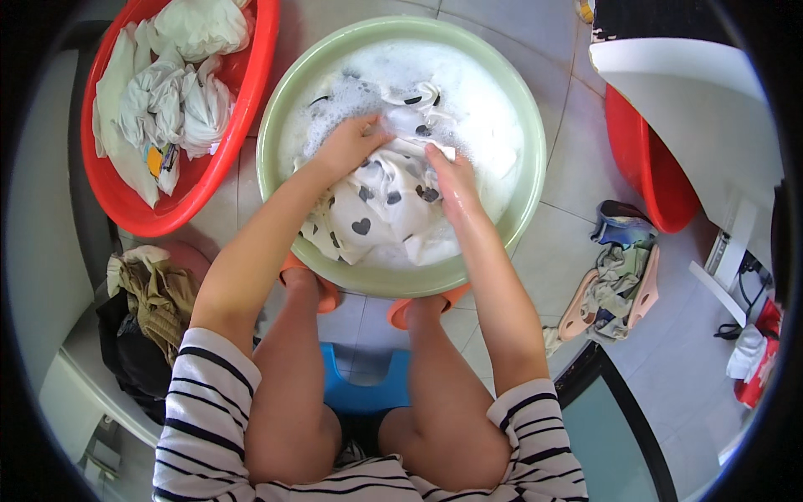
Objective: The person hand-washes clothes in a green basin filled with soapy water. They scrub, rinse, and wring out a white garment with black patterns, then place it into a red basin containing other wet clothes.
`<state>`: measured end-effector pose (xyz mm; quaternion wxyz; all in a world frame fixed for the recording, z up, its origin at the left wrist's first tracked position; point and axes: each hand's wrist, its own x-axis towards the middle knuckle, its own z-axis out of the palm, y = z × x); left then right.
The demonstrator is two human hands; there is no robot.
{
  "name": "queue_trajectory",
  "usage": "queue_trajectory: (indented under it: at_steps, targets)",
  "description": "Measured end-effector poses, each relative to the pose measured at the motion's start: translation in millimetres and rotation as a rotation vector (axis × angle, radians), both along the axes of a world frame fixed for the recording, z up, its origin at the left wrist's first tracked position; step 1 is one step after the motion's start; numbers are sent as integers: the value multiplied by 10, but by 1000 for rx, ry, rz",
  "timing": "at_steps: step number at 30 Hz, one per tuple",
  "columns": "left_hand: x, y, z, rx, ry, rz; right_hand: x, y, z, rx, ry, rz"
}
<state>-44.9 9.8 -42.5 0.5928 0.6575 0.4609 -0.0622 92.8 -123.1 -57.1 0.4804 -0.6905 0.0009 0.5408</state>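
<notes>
A wet white garment with black heart shapes [368, 213] lies bunched in a pale green basin [529, 180] full of white suds [481, 109]. My left hand [353, 144] pinches its cloth near the middle of the basin, fingers curled at the edge of the foam. Just to the right, my right hand [452, 173] grips a fold of the same garment between thumb and fingers. A short stretch of cloth spans the gap between both hands. Part of the garment is under the foam and hidden.
At the upper left a red basin [266, 50] holds white clothes [167, 100]. Brown and dark clothes [155, 293] are piled at the left. Another red tub [636, 159] stands at the right, near pink slippers [577, 309] with socks on them. A blue stool [365, 393] is beneath me.
</notes>
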Motion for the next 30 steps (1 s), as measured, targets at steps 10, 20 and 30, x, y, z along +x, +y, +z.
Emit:
queue_trajectory:
  at_steps: [10,20,30]
  targets:
    - [256,-638,739,796,-633,-251,-290,221,783,214,315,-309]
    - [146,-758,805,676,-622,-292,-93,-173,785,123,237,-43]
    - [-396,-364,481,681,127,-395,102,-214,1164,-39,-886,816]
